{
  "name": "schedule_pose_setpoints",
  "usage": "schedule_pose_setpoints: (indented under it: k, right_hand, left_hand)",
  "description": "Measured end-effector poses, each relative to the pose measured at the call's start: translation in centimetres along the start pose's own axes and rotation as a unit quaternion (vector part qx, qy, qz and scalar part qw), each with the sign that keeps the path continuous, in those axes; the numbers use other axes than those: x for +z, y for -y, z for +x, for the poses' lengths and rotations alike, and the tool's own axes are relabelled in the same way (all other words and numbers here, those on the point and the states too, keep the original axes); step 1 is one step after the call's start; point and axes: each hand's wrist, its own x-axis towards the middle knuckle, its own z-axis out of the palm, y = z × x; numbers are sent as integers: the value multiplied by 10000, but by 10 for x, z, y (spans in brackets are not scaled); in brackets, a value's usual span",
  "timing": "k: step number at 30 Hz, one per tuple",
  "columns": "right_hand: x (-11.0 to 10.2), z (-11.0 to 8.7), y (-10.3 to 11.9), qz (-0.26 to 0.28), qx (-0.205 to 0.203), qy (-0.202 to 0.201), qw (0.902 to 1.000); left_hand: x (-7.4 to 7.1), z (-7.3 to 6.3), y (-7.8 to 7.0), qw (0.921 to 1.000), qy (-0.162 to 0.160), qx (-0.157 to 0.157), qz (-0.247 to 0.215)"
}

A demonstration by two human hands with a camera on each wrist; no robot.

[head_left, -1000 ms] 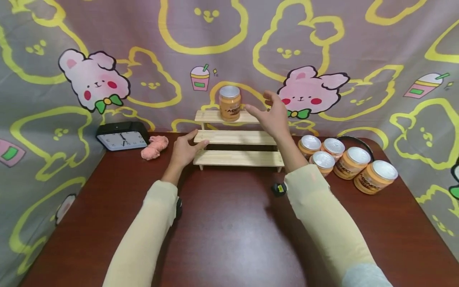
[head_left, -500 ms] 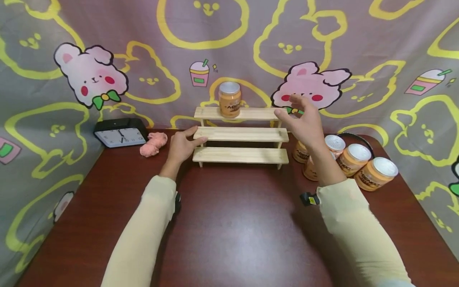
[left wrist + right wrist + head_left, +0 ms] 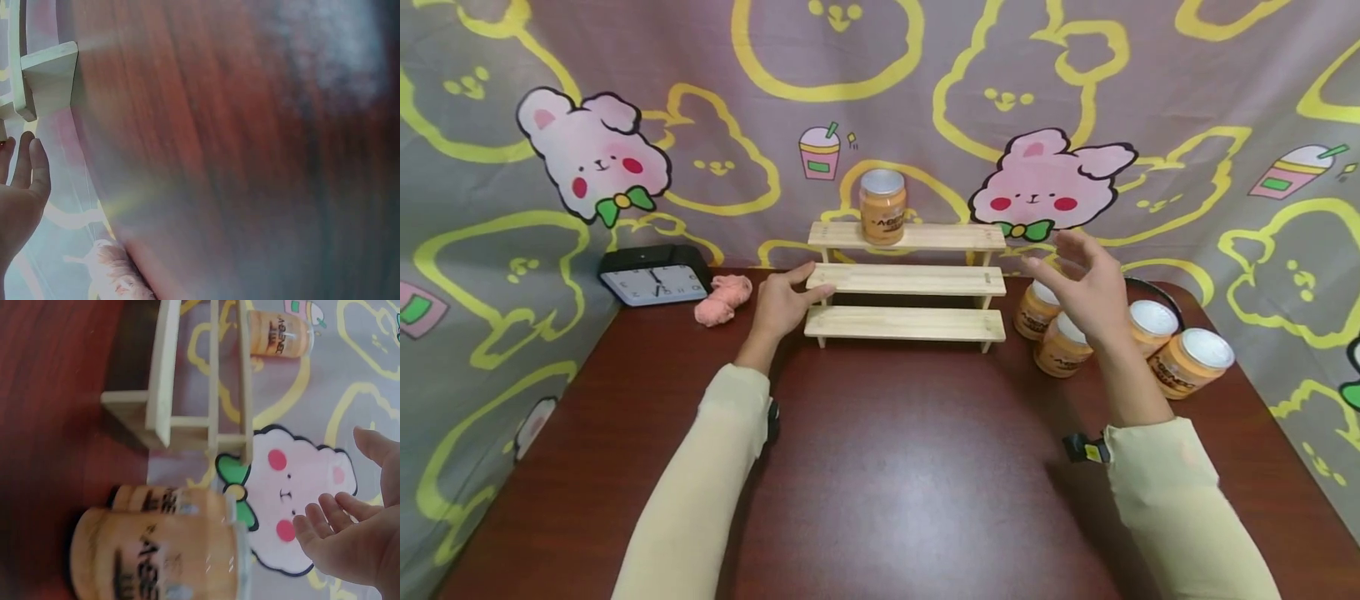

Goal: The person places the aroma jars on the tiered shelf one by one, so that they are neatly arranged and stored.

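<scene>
A three-tier wooden step shelf (image 3: 917, 323) stands against the back curtain. An orange jar with a silver lid (image 3: 883, 210) sits on its top tier, left of centre. My left hand (image 3: 781, 307) holds the left end of the middle tier between thumb and forefinger; its other fingers (image 3: 39, 165) extend beside the shelf in the left wrist view. To the right of the shelf, my right hand (image 3: 1093, 287) hovers with spread, relaxed fingers over several matching jars (image 3: 1063, 354), partly hiding some. The right wrist view shows this palm (image 3: 356, 547) holding nothing, with a near jar (image 3: 153, 559) below it.
At the back left of the brown table (image 3: 880, 467) are a black-framed clock (image 3: 655, 279) and a pink yarn bundle (image 3: 724, 300). A dark curved band (image 3: 1161, 293) lies behind the right-hand jars. A patterned curtain (image 3: 917, 125) encloses the table.
My right hand has moved away from the jar on the top tier, rightward and down toward the jars on the table. The left hand has stayed at the shelf's left end.
</scene>
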Motion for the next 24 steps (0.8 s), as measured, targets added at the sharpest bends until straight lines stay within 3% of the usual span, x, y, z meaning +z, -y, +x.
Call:
schedule_pose_setpoints:
  k: [10,24]
  right_hand:
    - [-18,-16,-27,-151,75,184,9997]
    - [-26,-36,-51,-361,148,45,9992]
  left_hand:
    - [-1,1,1,10000,4,-4,28]
    - [-1,3,2,9998,133,-128,-28]
